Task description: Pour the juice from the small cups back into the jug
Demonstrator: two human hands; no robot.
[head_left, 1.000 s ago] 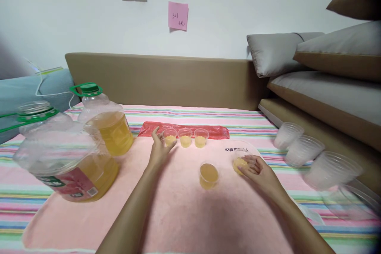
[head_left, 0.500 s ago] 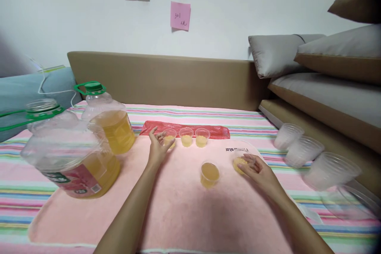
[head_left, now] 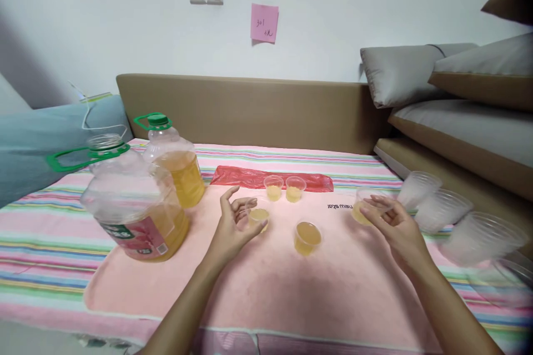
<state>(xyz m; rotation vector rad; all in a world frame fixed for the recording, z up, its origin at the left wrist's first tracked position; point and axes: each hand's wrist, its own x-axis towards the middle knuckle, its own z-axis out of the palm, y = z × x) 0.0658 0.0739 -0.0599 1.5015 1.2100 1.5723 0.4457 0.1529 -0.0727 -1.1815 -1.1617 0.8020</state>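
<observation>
My left hand (head_left: 237, 224) curls round a small clear plastic cup (head_left: 259, 221) of yellow juice, thumb on the near side. On the right, my right hand (head_left: 391, 219) grips a similar juice cup (head_left: 361, 212), which looks tilted and raised off the mat. Between the hands stands a fuller cup (head_left: 307, 239) of juice. Behind it, two more juice cups, a left one (head_left: 273, 188) and a right one (head_left: 293, 191), are side by side near a red plastic bag (head_left: 237, 176). All stand on or over a pink mat (head_left: 266, 288).
Two large juice jugs stand at the left: an uncapped near one (head_left: 137, 216) and a far one (head_left: 179, 177) with a green cap. Stacks of clear cups (head_left: 443, 211) lie at the right, with a clear lid-like piece (head_left: 499, 283). Cushions (head_left: 466, 127) are piled behind them.
My left hand has brought its cup out of the back row, towards me. My right hand has moved its cup away and to the right. The view has shifted slightly left.
</observation>
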